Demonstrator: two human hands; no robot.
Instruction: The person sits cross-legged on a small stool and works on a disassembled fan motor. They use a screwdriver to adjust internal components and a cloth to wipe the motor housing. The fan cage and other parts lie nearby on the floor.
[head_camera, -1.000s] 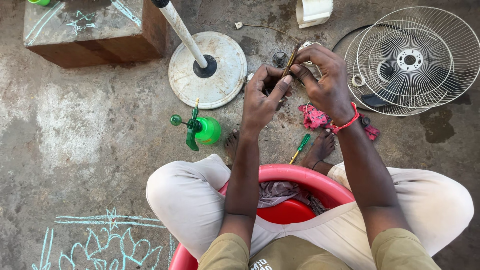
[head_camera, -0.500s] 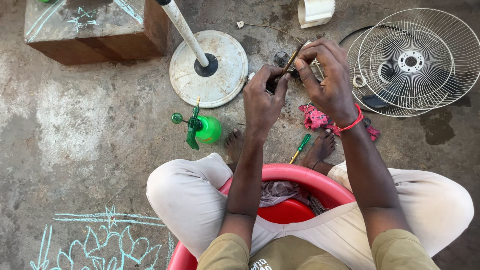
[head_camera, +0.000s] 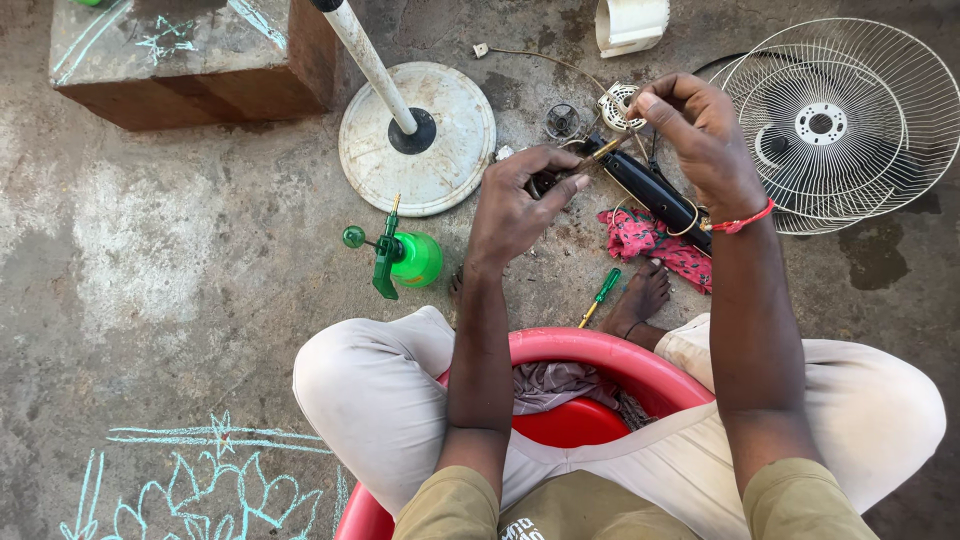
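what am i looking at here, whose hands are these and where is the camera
The camera sits on a person's head and looks down at their own two bare hands. They sit on a red tub above a concrete floor. The left hand pinches a small part; what it is cannot be made out. The right hand holds a black tool with a brass tip. On the floor lie a white fan stand base, two wire fan guards, a green spray bottle, a green screwdriver and a pink cloth.
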